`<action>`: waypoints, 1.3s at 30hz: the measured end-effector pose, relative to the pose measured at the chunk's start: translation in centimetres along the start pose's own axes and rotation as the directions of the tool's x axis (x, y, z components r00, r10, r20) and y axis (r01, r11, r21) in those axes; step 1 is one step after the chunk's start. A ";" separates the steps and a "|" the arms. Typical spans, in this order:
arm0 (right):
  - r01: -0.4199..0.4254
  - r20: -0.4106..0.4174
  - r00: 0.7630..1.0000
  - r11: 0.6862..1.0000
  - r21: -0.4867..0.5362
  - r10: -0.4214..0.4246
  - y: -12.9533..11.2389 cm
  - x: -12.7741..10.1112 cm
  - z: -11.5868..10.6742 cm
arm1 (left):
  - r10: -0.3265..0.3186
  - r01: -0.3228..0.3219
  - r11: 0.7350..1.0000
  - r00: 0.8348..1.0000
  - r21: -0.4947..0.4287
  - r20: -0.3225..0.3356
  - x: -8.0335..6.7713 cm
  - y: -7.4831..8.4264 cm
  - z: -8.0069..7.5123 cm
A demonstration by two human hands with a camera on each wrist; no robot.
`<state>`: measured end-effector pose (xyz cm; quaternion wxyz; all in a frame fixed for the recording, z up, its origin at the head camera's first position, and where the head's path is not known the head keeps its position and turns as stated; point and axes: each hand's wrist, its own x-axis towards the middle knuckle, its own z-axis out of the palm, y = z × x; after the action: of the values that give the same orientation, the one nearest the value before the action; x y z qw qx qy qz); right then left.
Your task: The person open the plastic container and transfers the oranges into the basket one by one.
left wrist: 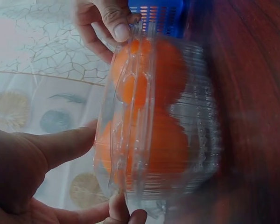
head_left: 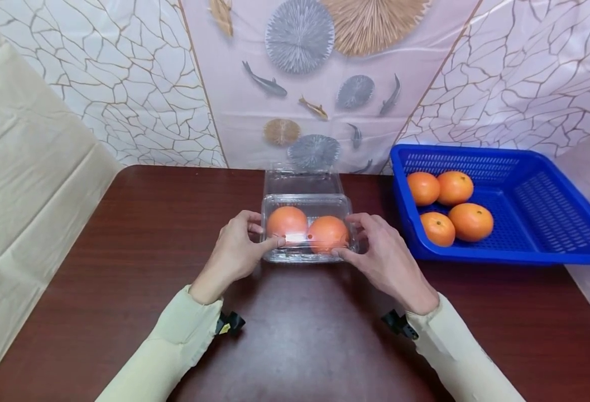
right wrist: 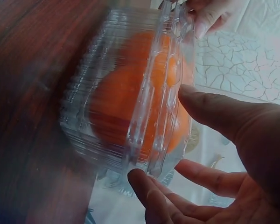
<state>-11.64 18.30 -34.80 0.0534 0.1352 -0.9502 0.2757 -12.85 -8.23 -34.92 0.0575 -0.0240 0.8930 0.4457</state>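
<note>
A clear plastic clamshell box [head_left: 305,258] rests on the table with two oranges [head_left: 287,222] side by side inside. Its lid lies over the fruit, and the lid and base rims [left wrist: 139,140] run close together in the left wrist view. My left hand [head_left: 236,245] holds the box's left end, thumb at the front rim and fingers round the side. At the right end my right hand [head_left: 382,254] grips the same rim, its thumb near the front corner. The right wrist view shows that thumb [right wrist: 210,105] against the lid edge.
To the right stands a blue plastic basket [head_left: 521,257] with several oranges [head_left: 470,221] at its left side. Another clear plastic piece [head_left: 302,182] lies right behind the box, by the table's [head_left: 174,223] back edge. A patterned cloth [head_left: 300,111] hangs behind.
</note>
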 end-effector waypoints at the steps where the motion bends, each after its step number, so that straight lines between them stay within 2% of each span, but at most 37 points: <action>1: -0.002 -0.002 1.000 1.000 0.002 0.002 0.0 0.0 0.1 | -0.002 0.002 1.000 1.000 -0.004 -0.001 0.1 -0.1 0.0; 5: -0.016 -0.001 1.000 1.000 0.013 0.016 0.2 0.1 0.5 | -0.025 0.025 0.999 1.000 -0.042 0.006 0.2 -0.4 0.2; 9: -0.066 0.020 0.998 0.997 0.028 0.065 0.3 0.1 0.6 | -0.035 0.035 0.997 0.999 -0.074 0.004 0.2 -0.6 0.3; 14: -0.123 0.047 0.992 0.991 0.049 0.120 0.5 0.1 0.3 | -0.002 0.000 0.997 1.000 -0.074 -0.024 0.1 -0.5 0.6; 18: -0.121 0.065 0.991 0.992 0.044 0.118 0.6 0.2 0.2 | 0.025 -0.026 0.998 0.999 -0.055 -0.025 0.0 -0.4 0.6; 24: -0.111 0.088 0.990 0.992 0.052 0.106 0.8 0.3 0.2 | 0.053 -0.052 0.998 0.998 -0.026 0.039 -0.1 -0.4 0.3; 31: -0.172 0.129 0.980 0.966 0.193 0.149 1.0 0.8 0.1 | 0.051 -0.053 0.998 0.996 0.028 0.067 -0.2 -0.3 0.7; 34: -0.186 0.134 0.978 0.958 0.216 0.160 1.2 1.0 0.1 | 0.061 -0.064 0.997 0.996 0.044 0.072 -0.1 -0.4 0.7; 39: -0.212 0.175 0.969 0.948 0.238 0.173 1.3 1.0 0.0 | 0.111 -0.117 0.992 0.988 0.053 0.108 0.0 -0.7 0.6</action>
<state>-12.99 19.10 -35.30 -0.0643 0.0681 -0.9168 0.3881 -12.76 -8.14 -35.83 0.0794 0.0523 0.9015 0.4222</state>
